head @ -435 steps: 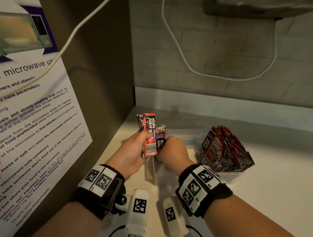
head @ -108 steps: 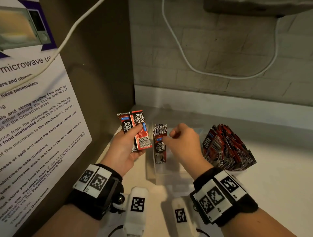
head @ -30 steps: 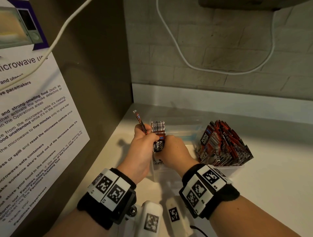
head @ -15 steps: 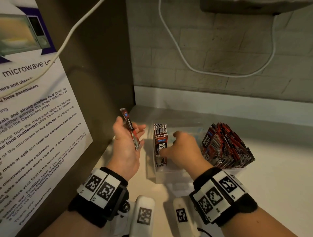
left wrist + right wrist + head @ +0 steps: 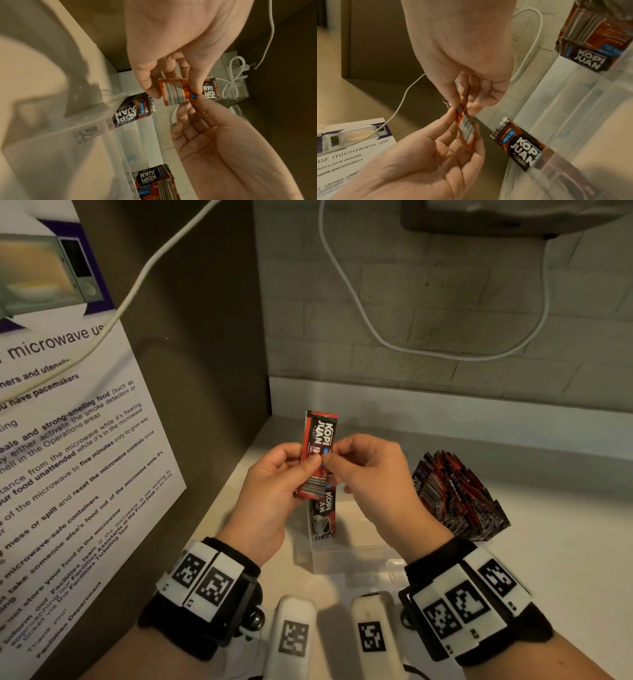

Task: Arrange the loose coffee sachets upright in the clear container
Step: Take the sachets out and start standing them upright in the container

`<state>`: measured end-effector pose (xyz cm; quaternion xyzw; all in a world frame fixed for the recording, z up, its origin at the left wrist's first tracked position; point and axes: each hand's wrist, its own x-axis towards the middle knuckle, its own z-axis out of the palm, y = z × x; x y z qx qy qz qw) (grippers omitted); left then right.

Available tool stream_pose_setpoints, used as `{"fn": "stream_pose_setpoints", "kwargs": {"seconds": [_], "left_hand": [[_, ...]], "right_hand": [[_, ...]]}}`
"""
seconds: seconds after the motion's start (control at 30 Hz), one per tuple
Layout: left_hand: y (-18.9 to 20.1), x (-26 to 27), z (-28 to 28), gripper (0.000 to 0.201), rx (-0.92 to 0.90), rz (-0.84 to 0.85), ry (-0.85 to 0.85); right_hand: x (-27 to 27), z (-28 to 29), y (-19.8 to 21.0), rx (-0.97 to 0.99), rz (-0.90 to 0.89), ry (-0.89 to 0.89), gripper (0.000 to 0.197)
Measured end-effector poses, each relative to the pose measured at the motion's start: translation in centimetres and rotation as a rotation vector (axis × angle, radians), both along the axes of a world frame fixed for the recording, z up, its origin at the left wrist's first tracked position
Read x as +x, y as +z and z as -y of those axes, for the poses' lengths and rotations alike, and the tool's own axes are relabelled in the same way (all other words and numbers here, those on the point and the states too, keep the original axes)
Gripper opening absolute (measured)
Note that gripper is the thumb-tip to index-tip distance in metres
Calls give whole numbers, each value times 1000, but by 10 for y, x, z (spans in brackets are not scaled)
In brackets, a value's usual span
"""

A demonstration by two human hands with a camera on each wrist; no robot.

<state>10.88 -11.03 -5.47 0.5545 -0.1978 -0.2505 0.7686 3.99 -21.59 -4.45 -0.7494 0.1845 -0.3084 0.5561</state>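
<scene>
A red coffee sachet (image 5: 319,436) stands upright in the air above the clear container (image 5: 346,556). My left hand (image 5: 306,465) grips its lower half, thumb on the front. My right hand (image 5: 330,460) pinches its right edge with thumb and fingertips. In the left wrist view the same sachet (image 5: 175,93) sits between both sets of fingertips, as it does in the right wrist view, where the sachet (image 5: 465,129) shows edge-on. A few sachets (image 5: 323,518) stand upright at the container's left end. A fanned stack of sachets (image 5: 459,494) fills its right end.
A brown side panel carrying a microwave notice (image 5: 68,440) closes off the left. A tiled wall with a looping white cable (image 5: 376,337) is behind. Two white tagged devices (image 5: 294,635) lie by the counter's near edge.
My left hand has brought its sachet in from the left and turned it face-on. My right hand has left the upright sachets in the container and risen to pinch that sachet.
</scene>
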Motion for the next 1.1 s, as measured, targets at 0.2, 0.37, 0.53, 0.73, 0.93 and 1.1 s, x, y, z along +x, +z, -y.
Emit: {"fn": "stream_pose_setpoints", "kwargs": {"seconds": [0.2,0.37,0.53,0.73,0.93,1.1], "left_hand": [[7,0,0,20,32,86,117],[17,-5,2,12,31,165,40],[13,6,1,11,138,221,64],[-9,9,3,50,310,147,47],[-44,-1,6,51,520,43,-88],[-56,0,17,77,547,75,-158]], "right_hand": [[-3,3,0,-181,74,-174,22],[-4,-7,4,-285,50,-38,17],[-4,5,5,-215,-75,-125,13],[-5,15,-23,-83,-332,-82,13],[7,16,-47,-103,-545,-79,14],[14,10,-43,-231,-604,-57,23]]}}
